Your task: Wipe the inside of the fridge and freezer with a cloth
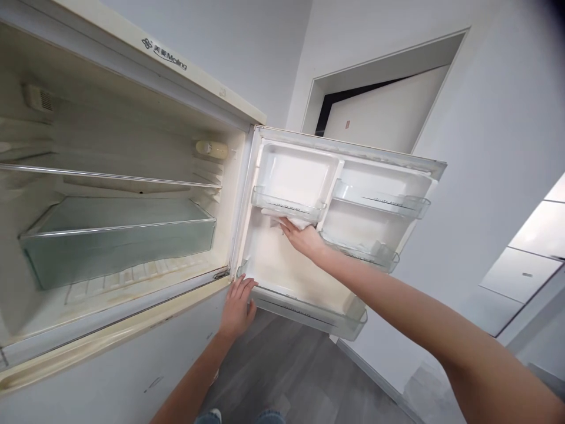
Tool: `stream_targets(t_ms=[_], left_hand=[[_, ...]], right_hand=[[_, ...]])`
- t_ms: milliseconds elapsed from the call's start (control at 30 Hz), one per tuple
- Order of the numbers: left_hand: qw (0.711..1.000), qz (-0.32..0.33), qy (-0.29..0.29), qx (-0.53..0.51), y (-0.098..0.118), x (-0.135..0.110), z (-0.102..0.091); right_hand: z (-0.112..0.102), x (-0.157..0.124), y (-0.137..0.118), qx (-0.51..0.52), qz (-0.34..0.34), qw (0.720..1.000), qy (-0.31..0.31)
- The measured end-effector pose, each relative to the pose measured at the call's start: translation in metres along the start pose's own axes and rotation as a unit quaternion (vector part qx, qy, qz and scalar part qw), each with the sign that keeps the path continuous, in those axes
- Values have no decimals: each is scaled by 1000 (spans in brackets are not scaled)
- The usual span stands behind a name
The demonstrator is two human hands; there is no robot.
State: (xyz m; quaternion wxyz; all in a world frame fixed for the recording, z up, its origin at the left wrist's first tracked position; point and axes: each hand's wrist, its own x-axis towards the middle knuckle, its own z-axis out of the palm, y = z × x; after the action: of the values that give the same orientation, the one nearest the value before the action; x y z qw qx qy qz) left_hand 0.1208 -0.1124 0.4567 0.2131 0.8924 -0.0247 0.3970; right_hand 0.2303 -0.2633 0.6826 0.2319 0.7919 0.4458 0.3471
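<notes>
A refrigerator door (286, 259) hangs wide open, its white inner face toward me. My right hand (304, 238) is closed on a white cloth (289, 219), perhaps a paper wipe, which lies just under the small upper-left door shelf (286, 204). Some of the cloth is hidden by the fingers. At the hinge side, my left hand (239, 307) is open, its fingers stretched over the left end of the bottom door shelf (304, 312). Two more clear shelves, the upper right one (384, 201) and the one below it (366, 253), are fixed to the door.
To the left is the open refrigerator compartment (119, 132), with a glass shelf (110, 176) above a greenish clear drawer (119, 247). Brownish stains mark its floor. Behind the door are a wall (477, 194) and a doorway (379, 112). Grey flooring (282, 365) shows below.
</notes>
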Motion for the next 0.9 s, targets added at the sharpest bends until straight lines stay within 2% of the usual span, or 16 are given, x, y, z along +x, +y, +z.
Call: stream_targets(t_ms=[133,233,400,467,533,600,733,800,900], left_hand=[[1000,4,-11,11,-5,-1,1],[1000,6,-16,12,-8,-1,1],[1000,9,-19,2,-12,-2,0],[1000,10,-20,-4,-13,-3,0],[1000,11,-20,-9,-14,-4,0],[1000,14,-17,-15,-15,-4,1],[1000,9,-5,-19,-19,-5,5],[1000,7,6,-23,-21,-5,6],[999,10,15,-31,-21,-6,7]], right_hand=[[-11,-11,-8,-6,91,995,-40],[-22,-16,-14,-13,117,991,-61],[-47,-26,-14,28,12,986,-164],[-59,-34,-8,41,-23,987,-152],[-70,-46,3,46,-41,995,-80],[-80,-60,19,37,-50,998,29],[-92,-82,63,-14,-76,972,223],[-97,-89,90,-35,-37,950,309],[-111,-89,130,-43,114,897,424]])
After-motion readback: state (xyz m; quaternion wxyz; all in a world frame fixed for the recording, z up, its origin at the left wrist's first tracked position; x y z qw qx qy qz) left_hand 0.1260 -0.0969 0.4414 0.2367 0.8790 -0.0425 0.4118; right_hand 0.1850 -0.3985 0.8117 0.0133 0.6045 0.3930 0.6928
